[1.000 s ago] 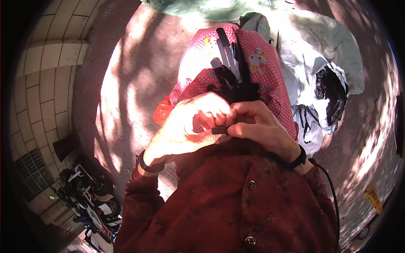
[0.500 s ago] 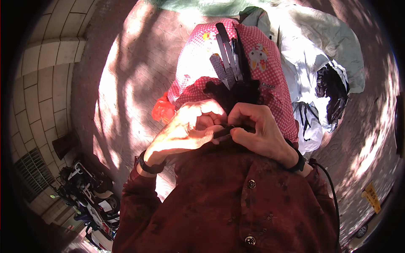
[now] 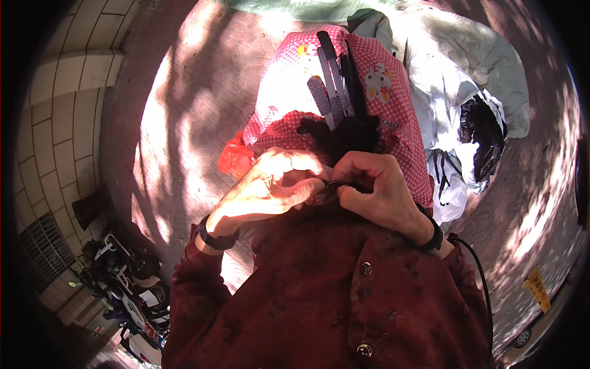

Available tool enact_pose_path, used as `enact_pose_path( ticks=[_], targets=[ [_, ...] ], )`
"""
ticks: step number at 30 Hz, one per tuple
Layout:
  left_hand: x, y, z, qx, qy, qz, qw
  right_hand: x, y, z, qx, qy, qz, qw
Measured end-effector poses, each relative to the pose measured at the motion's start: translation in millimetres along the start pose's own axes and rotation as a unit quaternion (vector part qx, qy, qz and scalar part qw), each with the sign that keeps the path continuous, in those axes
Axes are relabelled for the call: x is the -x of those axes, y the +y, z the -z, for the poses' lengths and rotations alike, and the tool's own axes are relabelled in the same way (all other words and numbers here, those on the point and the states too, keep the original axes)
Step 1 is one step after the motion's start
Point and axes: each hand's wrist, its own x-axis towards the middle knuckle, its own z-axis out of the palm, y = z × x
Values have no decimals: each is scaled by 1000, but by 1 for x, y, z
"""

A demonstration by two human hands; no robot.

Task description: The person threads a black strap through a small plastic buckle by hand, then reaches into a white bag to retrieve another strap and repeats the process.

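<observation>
My left hand [image 3: 270,184] and my right hand [image 3: 378,190] meet close to my body, thumbs and forefingers pinched. Between their fingertips is a small dark strip [image 3: 332,185], mostly hidden by the fingers; its exact kind does not show. Just beyond lies a bunched, fuzzy black mass [image 3: 347,138] on a red-and-white dotted cloth [image 3: 405,104] spread over my lap. Several flat black straps [image 3: 329,74] fan out from it, away from me.
White and grey-green plastic sheeting [image 3: 442,37] with a black bag [image 3: 482,135] in it lies at the right. An orange-red bag [image 3: 235,155] sits left of the cloth. Motorbikes [image 3: 132,283] stand lower left by a tiled wall [image 3: 55,129]. A cable [image 3: 482,270] runs beside my right arm.
My left thumb and fingers have shifted along the small dark strip, and less of it shows than before. My right hand has barely moved. The straps and cloth lie as they did.
</observation>
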Motion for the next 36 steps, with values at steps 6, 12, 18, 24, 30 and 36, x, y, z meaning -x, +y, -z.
enact_pose_path(
  ticks=[6, 12, 18, 24, 30, 36],
  targets=[
    [0, -7, -2, 28, 7, -27, 999, 3, 0, 1, -2, -28, -38, 999],
    [-3, -13, 2, -43, -19, -78, 996, 2, -5, 2, -70, -30, -78, 994],
    [-2, -18, 4, -58, -33, -132, 989, 2, -8, 5, -161, -88, -94, 978],
    [-1, -10, 8, -10, -74, -100, 992, 3, -11, 4, -158, -105, -85, 978],
    [4, -24, -8, 108, 92, -50, 989, -1, -16, 8, -122, -80, -69, 987],
    [-3, -9, -4, 80, 18, -16, 996, 1, -14, 3, -91, -62, -55, 992]
  ],
)
